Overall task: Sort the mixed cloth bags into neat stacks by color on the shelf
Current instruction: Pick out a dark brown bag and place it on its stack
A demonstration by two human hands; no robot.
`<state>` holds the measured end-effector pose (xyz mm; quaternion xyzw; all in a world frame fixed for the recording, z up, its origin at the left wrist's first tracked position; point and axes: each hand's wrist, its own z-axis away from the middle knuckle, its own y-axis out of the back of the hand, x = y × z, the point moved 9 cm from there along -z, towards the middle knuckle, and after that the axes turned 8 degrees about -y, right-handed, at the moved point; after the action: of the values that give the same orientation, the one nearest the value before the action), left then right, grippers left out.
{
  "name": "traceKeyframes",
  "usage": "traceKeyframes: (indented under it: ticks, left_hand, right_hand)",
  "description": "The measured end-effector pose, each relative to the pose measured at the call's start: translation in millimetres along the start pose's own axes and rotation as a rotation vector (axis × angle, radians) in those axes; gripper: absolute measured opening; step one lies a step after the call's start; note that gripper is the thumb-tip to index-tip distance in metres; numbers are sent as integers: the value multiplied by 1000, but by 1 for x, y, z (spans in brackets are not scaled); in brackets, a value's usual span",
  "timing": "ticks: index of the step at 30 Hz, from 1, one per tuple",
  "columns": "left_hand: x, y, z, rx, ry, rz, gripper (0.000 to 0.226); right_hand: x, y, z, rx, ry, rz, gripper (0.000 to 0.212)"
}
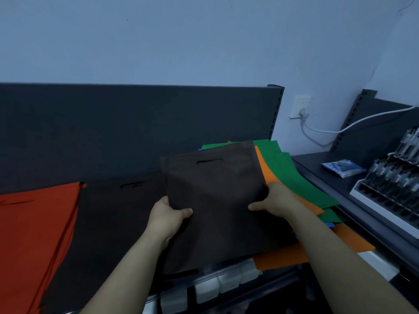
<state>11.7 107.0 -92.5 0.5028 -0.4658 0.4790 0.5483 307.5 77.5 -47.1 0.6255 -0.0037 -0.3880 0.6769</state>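
At the far left of the shelf lies a flat stack of red-orange cloth bags [34, 234], and just beside it a stack of dark brown cloth bags [113, 214] with a slot handle facing the dark grey back panel [113, 123]. The step in hand looks like moving one bag from the unsorted heap to its colour stack. The left hand [169, 215] pinches the near left edge of a single dark brown cloth bag with a cut-out handle [215, 189], thumb [186, 211] on top and the other fingers hidden underneath. This bag is held flat, raised over the mixed heap, its left edge overlapping the brown stack. The right hand [275, 200] grips the bag's right edge the same way, thumb [254, 207] pressed on the cloth. Further right, the mixed pile of green and orange cloth bags [294, 177] waits unsorted. The next move probably calls for carrying the bag left, squaring its edges and slot with the brown stack, then letting go with both hands.
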Motion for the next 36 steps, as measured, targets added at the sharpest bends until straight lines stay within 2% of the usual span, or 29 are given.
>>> traceKeyframes:
  ticks: [6, 10, 15, 20, 28, 35, 36]
  left_hand:
    - [-1, -2, 3, -36, 9, 29, 45]
    - [-1, -6, 7, -89, 21, 98, 42]
    - [7, 17, 10, -25, 16, 146, 39]
    - [14, 74, 13, 43, 0, 161, 42]
    - [22, 195, 16, 225, -78, 24, 45]
    - [14, 263, 27, 264, -59, -161, 59]
    - [11, 267, 29, 258, -55, -176, 60]
  right_hand:
    - [-20, 0, 17, -9, 154, -177, 56]
    - [-25, 15, 27, -10, 177, -374, 38]
    - [-53, 26, 46, -61, 211, -555, 35]
    - [-100, 10, 66, -107, 267, -632, 30]
    - [-159, -64, 83, -146, 233, -559, 37]
    - [-182, -123, 102, -63, 176, -340, 55]
    - [-183, -129, 105, -67, 173, -318, 62]
